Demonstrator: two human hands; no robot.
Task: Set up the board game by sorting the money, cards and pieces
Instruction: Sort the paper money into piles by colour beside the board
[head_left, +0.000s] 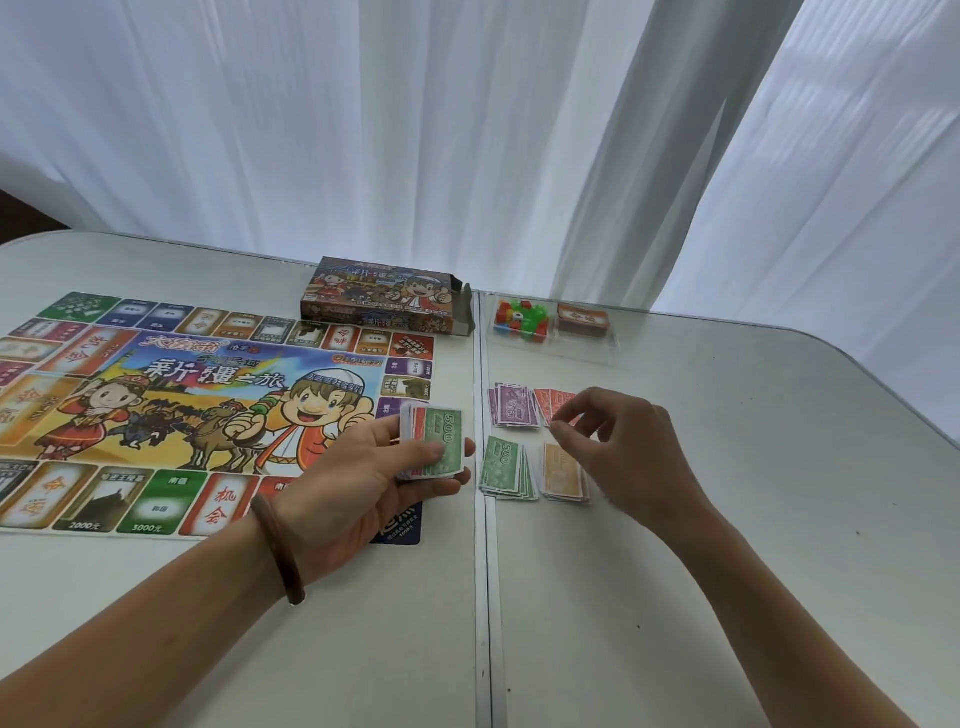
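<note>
Our left hand (374, 467) grips the notes (435, 441), green 500 on top. Our right hand (623, 441) curls its fingers (563, 423) over the red pile (551, 401); we cannot tell if they hold anything. A stray brush could scatter the 4 piles (506, 467).

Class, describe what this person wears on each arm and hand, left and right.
The left hand and right hand show no gloves or rings, and no sleeves are in view. A smooth brown bangle circles the left wrist; the right wrist wears nothing.
</note>
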